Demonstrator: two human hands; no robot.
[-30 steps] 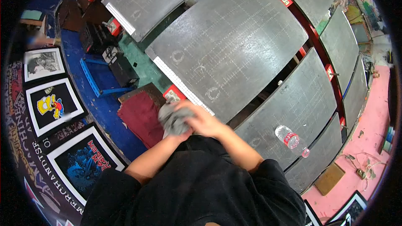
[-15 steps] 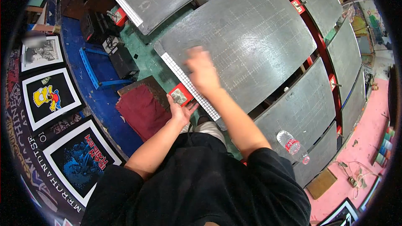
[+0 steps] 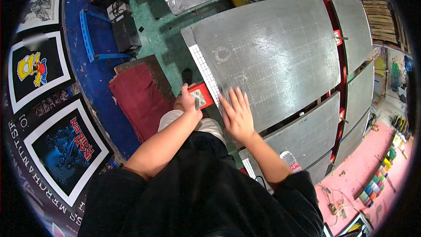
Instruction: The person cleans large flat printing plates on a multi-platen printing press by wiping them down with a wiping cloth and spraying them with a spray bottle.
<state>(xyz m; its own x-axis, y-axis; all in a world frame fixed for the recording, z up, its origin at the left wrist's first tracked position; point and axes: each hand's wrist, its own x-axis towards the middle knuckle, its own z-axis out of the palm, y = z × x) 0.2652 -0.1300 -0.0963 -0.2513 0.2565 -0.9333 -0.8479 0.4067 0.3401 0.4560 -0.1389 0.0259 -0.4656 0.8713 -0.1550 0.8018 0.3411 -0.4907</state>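
Observation:
My right hand (image 3: 237, 116) lies palm down with fingers spread over the near corner of a grey, grid-marked metal platen (image 3: 280, 52). Its fingertips are beside the white gridded strip (image 3: 203, 68) along the platen's edge. Just left of it, my left hand (image 3: 188, 102) is closed at the small metal lever (image 3: 197, 102) on a red bracket (image 3: 205, 94) under that edge. Part of the left fingers is hidden behind the bracket and lever.
More platens (image 3: 302, 127) fan out around the red frame. A plastic bottle (image 3: 290, 160) lies partly behind my right arm. A maroon cloth (image 3: 136, 98) covers a board at left. Framed prints (image 3: 68, 153) line the far left, and paint jars (image 3: 372, 187) stand at right.
My right hand, blurred over the platen before, has come down toward its near corner and spread out. My left hand has closed at the bracket's lever. The view has shifted.

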